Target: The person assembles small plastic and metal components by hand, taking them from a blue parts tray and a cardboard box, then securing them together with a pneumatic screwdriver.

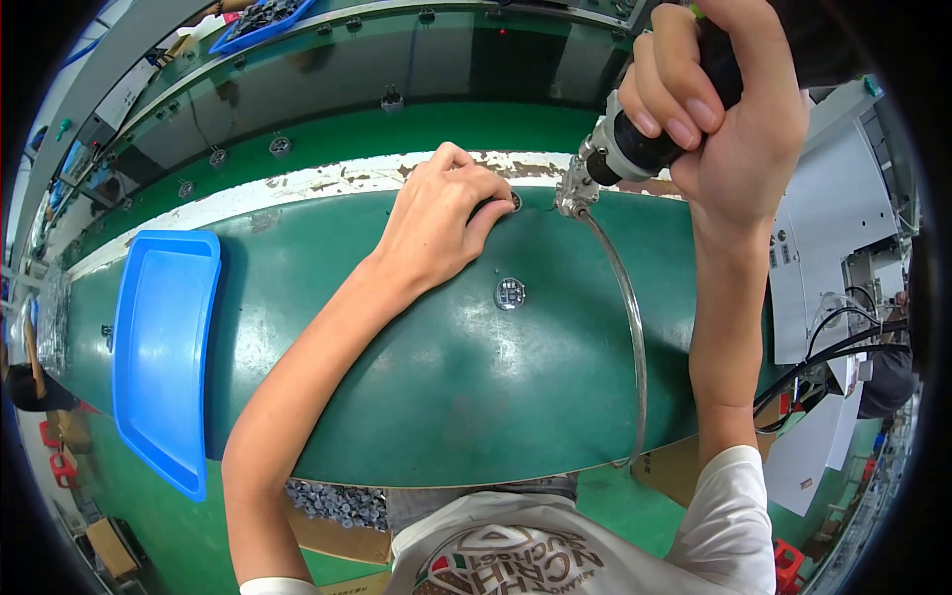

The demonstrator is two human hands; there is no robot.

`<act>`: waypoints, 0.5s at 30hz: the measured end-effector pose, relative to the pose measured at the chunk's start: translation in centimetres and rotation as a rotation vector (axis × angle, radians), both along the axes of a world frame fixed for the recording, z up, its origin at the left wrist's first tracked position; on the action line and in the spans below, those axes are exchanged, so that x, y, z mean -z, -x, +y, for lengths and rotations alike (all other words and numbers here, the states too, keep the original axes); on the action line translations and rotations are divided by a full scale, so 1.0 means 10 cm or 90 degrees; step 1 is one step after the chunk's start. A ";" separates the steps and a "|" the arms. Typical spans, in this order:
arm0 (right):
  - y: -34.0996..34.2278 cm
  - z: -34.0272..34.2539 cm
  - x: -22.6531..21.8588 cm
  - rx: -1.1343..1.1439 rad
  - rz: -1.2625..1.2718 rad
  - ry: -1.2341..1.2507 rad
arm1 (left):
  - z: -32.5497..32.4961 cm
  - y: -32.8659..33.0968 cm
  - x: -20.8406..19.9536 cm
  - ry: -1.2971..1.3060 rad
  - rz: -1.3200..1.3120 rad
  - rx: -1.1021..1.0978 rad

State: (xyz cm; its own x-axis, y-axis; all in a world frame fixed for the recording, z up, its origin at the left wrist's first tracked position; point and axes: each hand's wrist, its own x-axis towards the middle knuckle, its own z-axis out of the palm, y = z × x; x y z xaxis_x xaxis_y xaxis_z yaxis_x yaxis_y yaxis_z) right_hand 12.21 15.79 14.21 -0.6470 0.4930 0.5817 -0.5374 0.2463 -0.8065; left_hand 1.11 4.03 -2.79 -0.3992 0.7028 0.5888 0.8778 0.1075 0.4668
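Observation:
My left hand (441,218) rests on the green conveyor belt (466,387), its fingers closed over a small round part (513,201) that is mostly hidden. My right hand (729,109) grips a black and silver powered screwdriver (635,149), tilted down to the left. The tool's metal tip (573,193) sits just right of the covered part. A clear hose (625,307) runs from the tip down across the belt. A second small round metal part (509,294) lies alone on the belt below my left hand.
An empty blue plastic tray (164,347) lies on the belt at the left. Several small round parts (280,146) ride the far belt, with a blue bin of parts (260,20) beyond. A box of grey parts (337,501) sits near my lap. White equipment (823,258) stands right.

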 end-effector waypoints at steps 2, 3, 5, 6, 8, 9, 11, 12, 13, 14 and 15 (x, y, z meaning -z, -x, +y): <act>-0.01 -0.06 -0.03 0.033 -0.022 0.043 | -0.05 0.01 -0.02 0.057 -0.043 0.031; -0.02 -0.05 -0.03 0.032 -0.021 0.044 | -0.09 0.03 -0.04 0.075 -0.050 0.046; -0.04 -0.01 -0.04 0.006 -0.021 0.035 | -0.12 0.03 -0.09 0.098 -0.027 0.052; -0.05 0.02 -0.04 -0.007 -0.021 0.031 | -0.12 0.01 -0.10 0.122 -0.005 0.056; -0.07 0.06 -0.05 -0.035 -0.016 0.024 | -0.13 -0.04 -0.05 0.089 0.006 0.049; -0.07 0.08 -0.06 -0.033 -0.015 0.025 | -0.12 -0.07 -0.02 0.054 0.015 0.042; -0.05 0.15 -0.05 -0.016 -0.051 -0.039 | -0.07 -0.14 0.01 0.035 0.004 0.026; -0.06 0.16 -0.06 -0.015 -0.051 -0.040 | -0.04 -0.16 0.02 0.014 -0.008 0.009; -0.08 0.16 -0.08 -0.041 -0.059 -0.012 | -0.03 -0.17 0.02 0.014 -0.008 0.009; -0.09 0.15 -0.09 -0.067 -0.066 0.016 | -0.02 -0.19 0.01 0.027 0.010 0.001; -0.09 0.16 -0.10 -0.067 -0.066 0.015 | -0.01 -0.19 0.00 0.040 0.028 -0.007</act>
